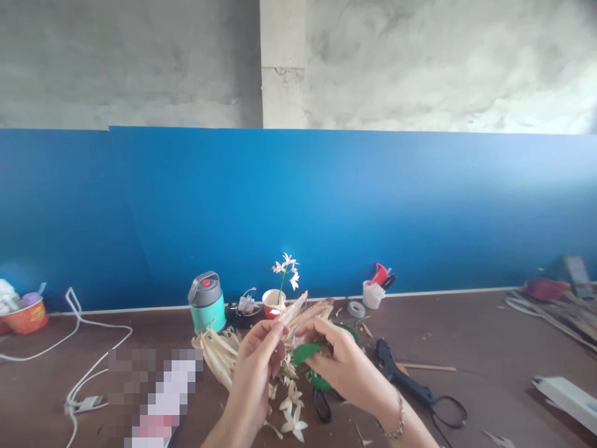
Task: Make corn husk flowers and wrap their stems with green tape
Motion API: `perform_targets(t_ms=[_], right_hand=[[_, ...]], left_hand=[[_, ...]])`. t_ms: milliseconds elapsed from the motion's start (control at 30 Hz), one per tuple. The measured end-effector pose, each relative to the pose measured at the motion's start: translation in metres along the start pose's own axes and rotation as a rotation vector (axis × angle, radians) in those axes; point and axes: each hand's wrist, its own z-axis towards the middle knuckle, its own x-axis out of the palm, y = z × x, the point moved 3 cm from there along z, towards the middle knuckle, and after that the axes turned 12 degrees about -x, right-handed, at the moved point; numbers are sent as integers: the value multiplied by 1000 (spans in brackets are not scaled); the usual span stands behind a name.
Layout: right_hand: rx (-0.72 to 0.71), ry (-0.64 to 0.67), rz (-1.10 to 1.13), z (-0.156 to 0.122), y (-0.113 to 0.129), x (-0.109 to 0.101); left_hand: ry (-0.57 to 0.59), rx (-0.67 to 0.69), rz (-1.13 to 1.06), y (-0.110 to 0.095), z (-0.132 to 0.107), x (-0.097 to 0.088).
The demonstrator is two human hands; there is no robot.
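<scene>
My left hand (259, 354) is closed in a pinch, thumb against fingertips; what it holds, if anything, is too small to make out. Beside it, my right hand (342, 358) is closed around a flat green strip (308, 353), possibly tape or a leaf. Behind and between the hands lies a heap of dry, pale husks (217, 358). Several cream star-shaped flowers (293, 424) rest on the table in front of them. More green material (319, 381) shows under my right hand, near a black loop (321, 406). A paper cup (269, 301) behind holds a stem of pale flowers (285, 269).
A black glue gun (403, 376) lies to the right, beside a thin stick (429, 368). Behind are a teal flask (208, 311), a tape roll (356, 309) and a white cup of tools (373, 295). White cables (77, 367) run at left. A blue partition (326, 205) borders the table.
</scene>
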Motion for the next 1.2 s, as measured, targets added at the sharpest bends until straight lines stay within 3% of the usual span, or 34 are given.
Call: perform_targets(t_ms=[200,300,400,500,633,733,967,1200], right_hand=[[-21,262,35,-6,11,-1],[-19,298,42,-4,12,0],[30,206,47,-1,7,0],[110,-24,86,-1,-3,-3],[324,-276,218,-6,-22,-5],[463,-376,328,-7,-31,-4],[509,-377,440,-4,-30,0],[243,-128,421,1,-17,-2]], left_hand=[[-13,19,20,-1,-3,2],[-9,-2,25,0,-2,3],[-5,-31,28,2,0,2],[-26,-46,26,3,0,1],[-40,-63,7,1,-3,2],[7,-82,-2,-1,-6,6],[72,-149,-96,5,-3,6],[75,-220,-255,3,-2,4]])
